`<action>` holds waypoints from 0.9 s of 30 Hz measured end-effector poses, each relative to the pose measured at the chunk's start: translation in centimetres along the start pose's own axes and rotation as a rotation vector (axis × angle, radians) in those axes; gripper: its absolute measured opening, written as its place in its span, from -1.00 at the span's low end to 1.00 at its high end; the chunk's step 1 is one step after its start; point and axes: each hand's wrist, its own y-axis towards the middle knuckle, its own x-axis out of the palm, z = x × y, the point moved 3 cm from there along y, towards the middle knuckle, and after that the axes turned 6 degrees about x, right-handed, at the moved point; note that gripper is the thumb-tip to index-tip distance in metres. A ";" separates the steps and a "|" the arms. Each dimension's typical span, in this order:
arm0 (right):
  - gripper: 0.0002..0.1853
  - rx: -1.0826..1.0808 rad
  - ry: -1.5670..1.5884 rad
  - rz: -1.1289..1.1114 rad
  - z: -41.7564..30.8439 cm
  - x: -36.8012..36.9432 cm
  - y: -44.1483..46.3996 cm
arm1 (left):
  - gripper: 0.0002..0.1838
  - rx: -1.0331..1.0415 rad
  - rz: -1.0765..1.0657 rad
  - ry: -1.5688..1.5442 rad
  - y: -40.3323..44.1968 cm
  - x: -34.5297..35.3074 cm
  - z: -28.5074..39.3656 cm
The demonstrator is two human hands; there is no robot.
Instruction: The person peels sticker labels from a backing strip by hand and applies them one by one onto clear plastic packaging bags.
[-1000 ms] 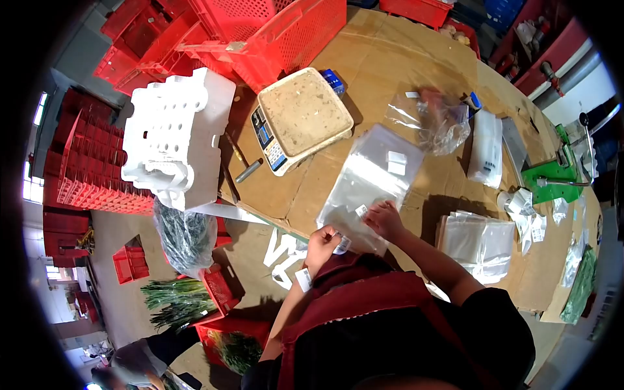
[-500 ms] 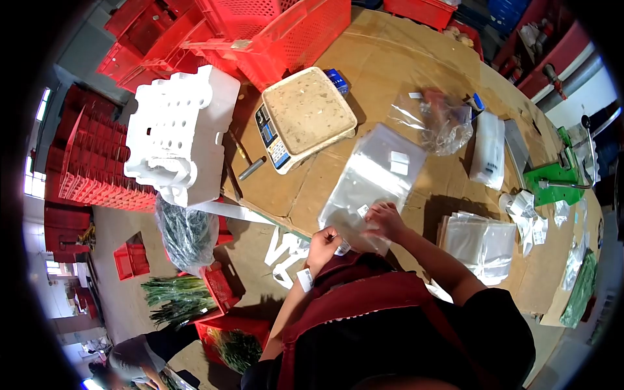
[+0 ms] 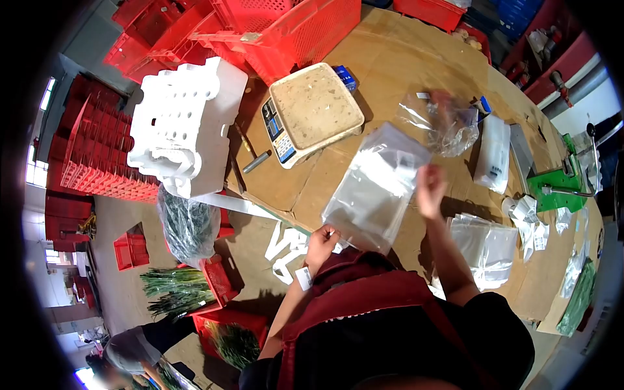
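Right hand (image 3: 431, 190) motion-blurred; I can't separate its fingers or tell whether they pinch anything. It is raised at the right edge of the stack of clear bags (image 3: 370, 195), forearm running up from the black sleeve; contact unclear. Left hand (image 3: 321, 247) sharper: fingers curled in, thumb and forefinger drawn together at the stack's lower left corner, a small pale bit at their tips, too small to name. A white label (image 3: 303, 279) sits on that wrist. The stack lies flat between the hands, slick and glossy, glare washing out its middle, its near end meeting the maroon apron (image 3: 370, 292). Just right of the right forearm, a second pile of bags (image 3: 484, 250), creased, partly shaded. Beyond the right hand, a crumpled clear bag (image 3: 455, 133) with a blurred reddish shape I can't make out. Up and left of the right hand, a scale (image 3: 317, 107) with a scuffed, speckled beige pan. Well left of it, a pitted white foam block (image 3: 188, 123), knobbly along its edge. All hands' work is over brown cardboard (image 3: 416, 58), wrinkled and scratched. Below and left of the left hand, another person (image 3: 133, 351) bends over, cut off by the dark rim of my view.
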 end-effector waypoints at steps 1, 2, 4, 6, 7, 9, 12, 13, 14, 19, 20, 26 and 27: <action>-0.79 -0.011 -0.012 0.187 -0.5 -1.8 2.1 | -0.93 -0.025 -0.030 -0.021 0.1 0.2 0.2; -0.79 -0.010 -0.016 0.193 -2.1 -2.2 2.4 | -0.93 -0.045 -0.063 -0.041 0.3 0.4 0.6; -0.81 -0.317 -0.227 0.128 -5.7 -1.9 1.7 | -0.90 0.032 -0.116 -0.131 0.6 1.8 1.4; -0.91 -0.386 -0.184 -0.323 -7.3 0.6 -1.2 | -0.81 0.066 -0.245 -0.181 0.5 2.8 2.4; -0.79 0.053 0.013 -0.802 -5.2 2.9 -4.4 | -0.81 0.069 -0.243 -0.183 0.6 2.9 2.7; -0.73 -0.015 0.165 -0.964 -2.7 5.2 -9.3 | -0.79 0.086 -0.373 -0.111 0.7 3.5 3.2; -0.81 0.146 0.210 -0.933 -1.8 6.5 -11.0 | -0.83 0.127 -0.219 0.132 0.8 2.6 3.7; -0.81 0.148 0.232 -0.878 -2.0 6.5 -11.1 | -0.83 0.139 -0.131 0.247 0.7 2.1 4.0; -0.77 0.175 0.150 -0.864 -2.0 6.4 -10.5 | -0.83 0.066 -0.115 0.339 0.8 1.7 4.8; -0.58 -0.252 -0.512 -0.515 0.8 6.1 -8.2 | -0.86 0.096 -0.087 0.294 0.8 0.6 2.1; -0.52 -0.226 -0.493 -0.463 0.9 5.8 -8.3 | -0.88 0.043 -0.079 0.117 0.6 0.7 2.0; -0.70 -0.421 -0.462 -0.765 0.4 5.1 -9.8 | -0.90 0.223 -0.032 -0.127 0.7 1.2 1.0; -0.72 -0.371 -0.520 -0.797 0.8 5.3 -10.0 | -0.89 0.144 -0.066 -0.042 0.6 1.0 0.8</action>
